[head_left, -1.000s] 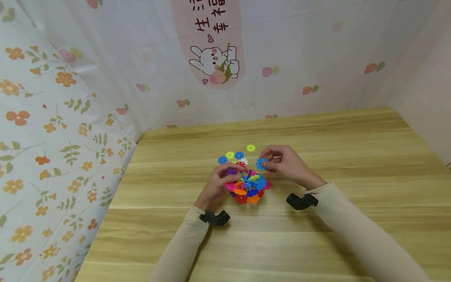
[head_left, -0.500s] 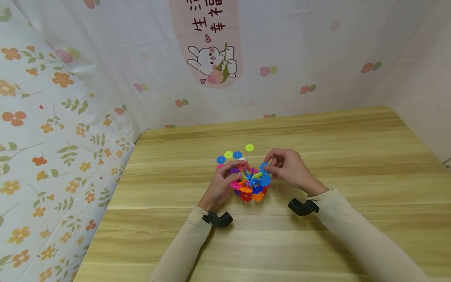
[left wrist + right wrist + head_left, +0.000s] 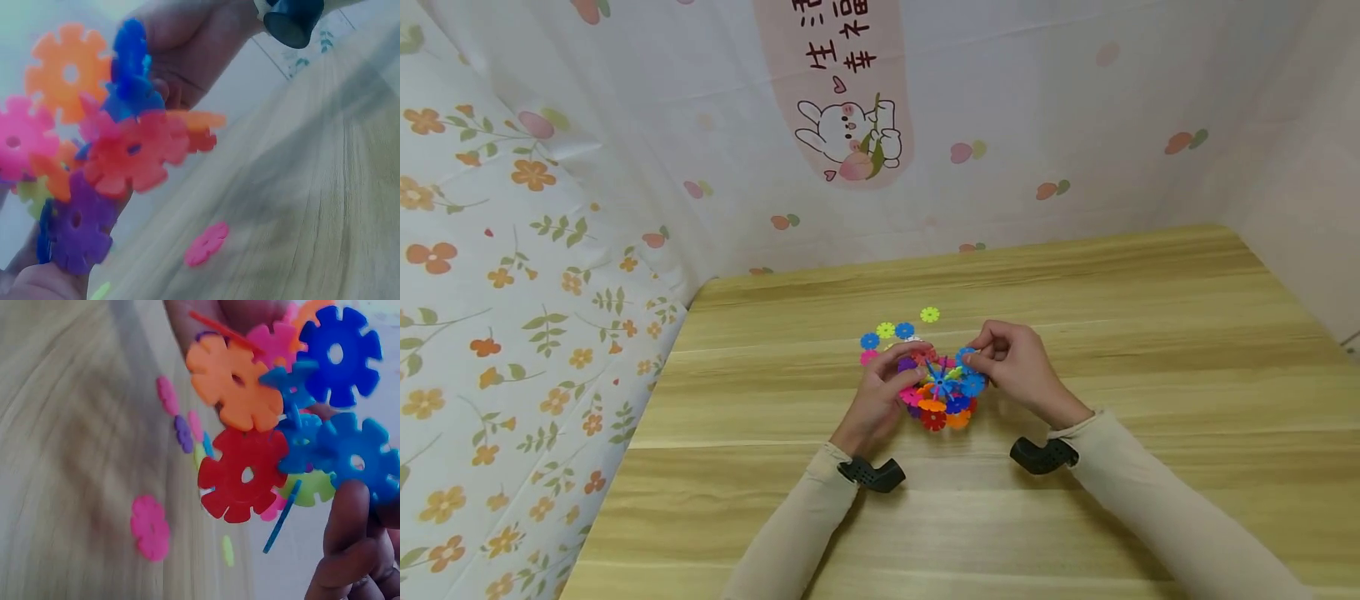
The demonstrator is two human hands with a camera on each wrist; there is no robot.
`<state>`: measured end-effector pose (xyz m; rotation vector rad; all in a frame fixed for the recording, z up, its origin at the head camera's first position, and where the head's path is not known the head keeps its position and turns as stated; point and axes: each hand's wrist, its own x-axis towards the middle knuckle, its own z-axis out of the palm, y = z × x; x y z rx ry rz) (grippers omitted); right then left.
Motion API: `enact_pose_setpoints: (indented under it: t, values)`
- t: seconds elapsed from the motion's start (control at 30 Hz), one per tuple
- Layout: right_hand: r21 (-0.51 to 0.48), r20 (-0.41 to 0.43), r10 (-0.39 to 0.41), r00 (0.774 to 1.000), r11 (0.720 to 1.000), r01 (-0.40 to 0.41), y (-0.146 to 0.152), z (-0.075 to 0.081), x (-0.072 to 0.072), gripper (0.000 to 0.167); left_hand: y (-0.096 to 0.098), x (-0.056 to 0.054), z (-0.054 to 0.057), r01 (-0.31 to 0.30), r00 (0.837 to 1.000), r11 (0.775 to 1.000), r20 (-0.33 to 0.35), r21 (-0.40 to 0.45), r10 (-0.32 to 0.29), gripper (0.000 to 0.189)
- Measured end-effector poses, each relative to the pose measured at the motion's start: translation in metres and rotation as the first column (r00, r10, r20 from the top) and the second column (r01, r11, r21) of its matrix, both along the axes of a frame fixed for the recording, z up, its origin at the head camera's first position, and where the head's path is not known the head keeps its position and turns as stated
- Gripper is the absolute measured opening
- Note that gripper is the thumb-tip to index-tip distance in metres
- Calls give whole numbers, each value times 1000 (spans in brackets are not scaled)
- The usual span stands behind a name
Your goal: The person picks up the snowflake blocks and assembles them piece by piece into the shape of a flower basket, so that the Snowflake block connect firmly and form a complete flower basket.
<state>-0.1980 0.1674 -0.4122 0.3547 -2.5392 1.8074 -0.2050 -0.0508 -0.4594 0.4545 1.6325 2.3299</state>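
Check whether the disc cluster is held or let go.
Held: the left hand grips the cluster, curled round its left edge.

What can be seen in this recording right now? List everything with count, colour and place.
Multicoloured cluster of joined, notched plastic discs: one; red, orange, pink, purple, blue, yellow-green; between the hands.
Pinched round notched plastic disc: one, blue, at the cluster's right side; whether joined is unclear.
Loose notched plastic discs: at least six; yellow-green, blue, pink, white, purple; on the table, mostly beyond the cluster.
Wood-grain table: one, yellow-brown, beneath everything.
Rabbit-print cloth backdrop: one, white, behind the table.
Flower-print cloth: one, white with orange flowers, left.
Wrist-worn devices: two, black, one per wrist.
Long sleeves: two, beige, on both arms.
Left hand: one, bare, gripping the cluster.
Right hand: one, bare, pinching the blue disc.
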Motion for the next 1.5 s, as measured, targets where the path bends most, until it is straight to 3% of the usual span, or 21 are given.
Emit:
enact_pose_setpoints:
  t: [0.13, 0.27, 0.4, 0.5, 0.6, 0.67, 0.7, 0.83, 0.93, 1.1, 1.27, 1.33, 1.43, 1.5]
  values:
    - [29, -67, -42, 997, 999, 44, -4, -3, 6, 14, 2, 4, 1, -5, 1000, 1000, 20, -11, 5, 35]
    - [44, -109, -39, 993, 998, 44, -9, -7, 12, 17, -2, 7, 1, 14, 1000, 997, 23, -77, -12, 38]
    - [-1, -38, 39, 999, 999, -39, -9, -8, 8, 10, -10, 4, 4, 32, 999, 994, 21, -100, -30, 35]
    - [-8, 29, 90, 996, 996, -89, -4, -5, 3, 10, -17, 0, 8, 54, 998, 996, 26, -67, -52, 31]
    - [77, 76, 139, 987, 986, -145, 8, -5, 0, 15, -23, -3, 13, 68, 997, 997, 44, -19, -67, 29]
    - [212, 83, 188, 979, 956, -202, 18, -8, 2, 9, -25, -4, 15, 74, 995, 997, 68, 31, -76, 29]
    - [292, 80, 219, 972, 928, -233, 22, -10, 3, 5, -26, -5, 16, 69, 994, 996, 83, 52, -73, 29]
    - [562, 50, 322, 946, 774, -293, 29, -18, 14, 16, -26, -7, 19, 54, 985, 984, 150, 171, -80, 30]
    - [610, 32, 347, 937, 736, -293, 26, -22, 20, 20, -23, -7, 20, 41, 980, 970, 180, 240, -86, 30]
    - [544, 66, 337, 939, 777, -317, 23, -26, 21, 20, -17, -7, 22, 22, 976, 949, 197, 314, -88, 27]
    - [445, 139, 353, 925, 812, -377, 29, -24, 19, 20, -10, -5, 24, 12, 975, 951, 207, 309, -79, 27]
    - [332, 185, 359, 915, 854, -402, 30, -22, 16, 16, -8, -5, 25, 13, 976, 957, 205, 289, -75, 27]
    - [73, 257, 352, 900, 921, -382, 29, -14, 11, 4, -6, -4, 26, 9, 979, 966, 197, 259, -62, 27]
    - [-120, 311, 353, 882, 936, -332, 27, -9, 9, 12, -5, -4, 26, 4, 979, 968, 195, 250, -54, 26]
